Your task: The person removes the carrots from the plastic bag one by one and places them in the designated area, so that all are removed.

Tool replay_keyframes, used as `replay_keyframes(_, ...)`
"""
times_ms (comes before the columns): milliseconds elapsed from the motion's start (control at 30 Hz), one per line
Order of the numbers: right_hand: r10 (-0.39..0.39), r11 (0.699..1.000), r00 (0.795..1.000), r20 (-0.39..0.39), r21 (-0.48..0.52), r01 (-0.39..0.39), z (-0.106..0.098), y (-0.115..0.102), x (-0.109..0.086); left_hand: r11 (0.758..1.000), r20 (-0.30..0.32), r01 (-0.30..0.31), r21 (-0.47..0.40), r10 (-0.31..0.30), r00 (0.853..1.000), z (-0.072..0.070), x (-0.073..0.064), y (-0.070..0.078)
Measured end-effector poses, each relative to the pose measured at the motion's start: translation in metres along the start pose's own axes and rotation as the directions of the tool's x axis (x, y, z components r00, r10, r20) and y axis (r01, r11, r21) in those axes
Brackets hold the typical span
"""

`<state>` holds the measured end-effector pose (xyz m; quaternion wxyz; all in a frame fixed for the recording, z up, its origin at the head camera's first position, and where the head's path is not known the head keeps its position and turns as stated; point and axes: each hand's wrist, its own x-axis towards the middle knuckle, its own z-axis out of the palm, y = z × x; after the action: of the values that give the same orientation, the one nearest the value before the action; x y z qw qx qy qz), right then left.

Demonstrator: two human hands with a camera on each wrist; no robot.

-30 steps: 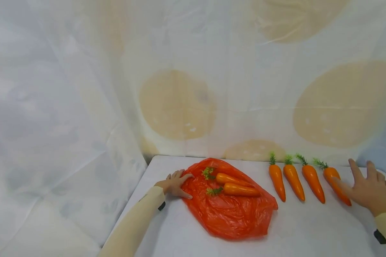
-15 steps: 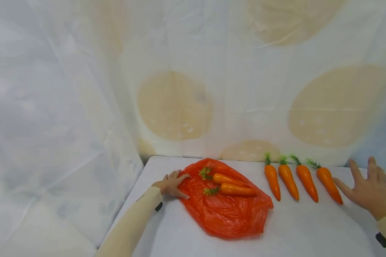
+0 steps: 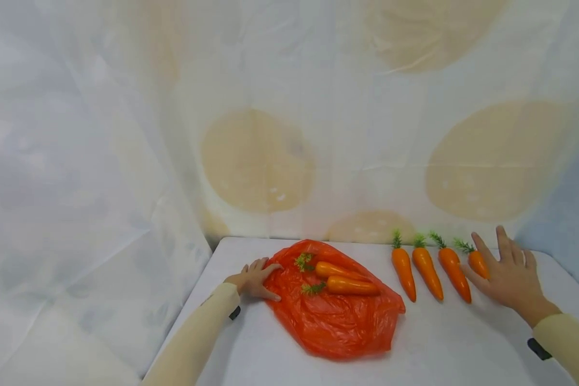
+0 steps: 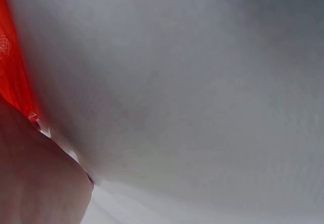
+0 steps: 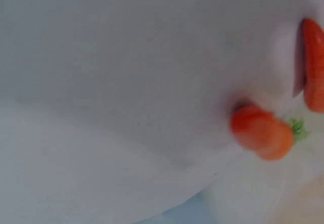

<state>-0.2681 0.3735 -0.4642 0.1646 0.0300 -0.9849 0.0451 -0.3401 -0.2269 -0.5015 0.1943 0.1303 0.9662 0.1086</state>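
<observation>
Carrots [image 3: 353, 286] are lying in two groups: a pair on the red bag [image 3: 338, 335], four in a row on the white surface [image 3: 444, 346]; work is seemingly standing partway, those four remaining. The left hand [image 3: 255, 280] is resting, fingers loosely spread, at the bag's left edge. The right hand [image 3: 510, 280], fingers spread and grasping nothing, is now partly hiding the rightmost carrot [image 3: 477, 265], fully showing half a second ago; whether it is touching is remaining unclear.

Head view looked ahead and down from farther back, nearer left wrist view shared head's five-o'clock bag [image 3: 335, 324], nearer right wrist view, four-o'clock carrots [image 3: 453, 271]
</observation>
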Motion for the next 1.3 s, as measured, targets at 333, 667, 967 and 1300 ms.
replay_keyframes(333, -0.146, 0.989, 0.987, -0.071, 0.025, 0.148, -0.007, -0.047, 0.020, 0.999, -0.006, -0.032, 0.005, 0.032, 0.999, -0.010, -0.008, 0.002)
replay_keyframes(667, -0.166, 0.986, 0.985, -0.054, 0.010, 0.167, -0.002, -0.071, 0.024, 1.000, -0.011, -0.018, 0.005, 0.018, 1.000, -0.008, -0.007, -0.001)
replay_keyframes(967, -0.251, 0.966, 0.966, -0.062, 0.050, 0.254, -0.003, -0.093, 0.028, 1.000, -0.001, -0.030, 0.004, 0.030, 1.000, -0.013, -0.010, 0.006)
replay_keyframes(1300, -0.277, 0.960, 0.960, -0.037, 0.017, 0.278, 0.009, -0.110, 0.028, 1.000, -0.009, -0.019, -0.008, 0.019, 1.000, -0.004, -0.009, 0.003)
